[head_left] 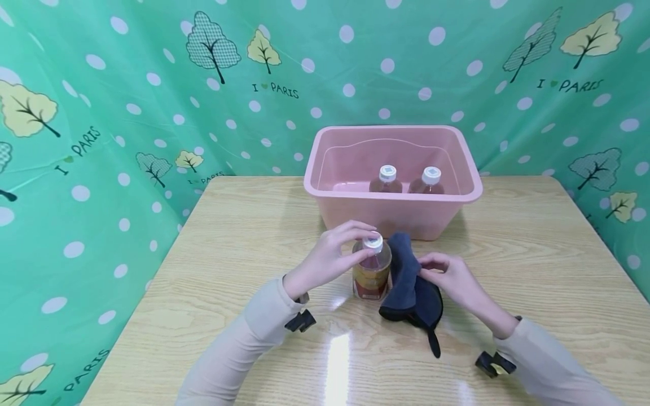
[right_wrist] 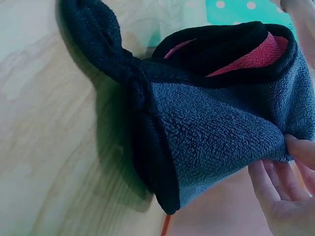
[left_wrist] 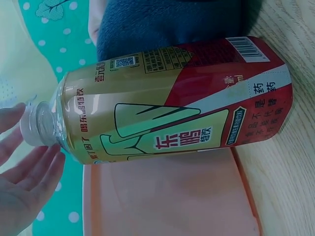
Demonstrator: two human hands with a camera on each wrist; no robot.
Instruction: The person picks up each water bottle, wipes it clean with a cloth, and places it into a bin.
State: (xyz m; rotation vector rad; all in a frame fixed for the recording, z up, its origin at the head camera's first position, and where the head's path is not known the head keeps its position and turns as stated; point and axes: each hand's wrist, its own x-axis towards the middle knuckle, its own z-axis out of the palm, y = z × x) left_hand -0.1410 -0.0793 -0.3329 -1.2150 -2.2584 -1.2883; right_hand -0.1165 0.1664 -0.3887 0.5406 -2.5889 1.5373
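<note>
A drink bottle with a gold and red label stands upright on the table before the pink bin. My left hand grips its white cap from the side, thumb and fingers around it. Right beside the bottle is a folded blue-grey cloth with black edging and a black loop. My right hand pinches the cloth's right side between thumb and fingers. A pinkish-red inner face of the cloth shows in the right wrist view.
Behind the hands is the pink plastic bin, with two capped bottles standing inside, one capped white. The wooden table runs back to a green patterned curtain.
</note>
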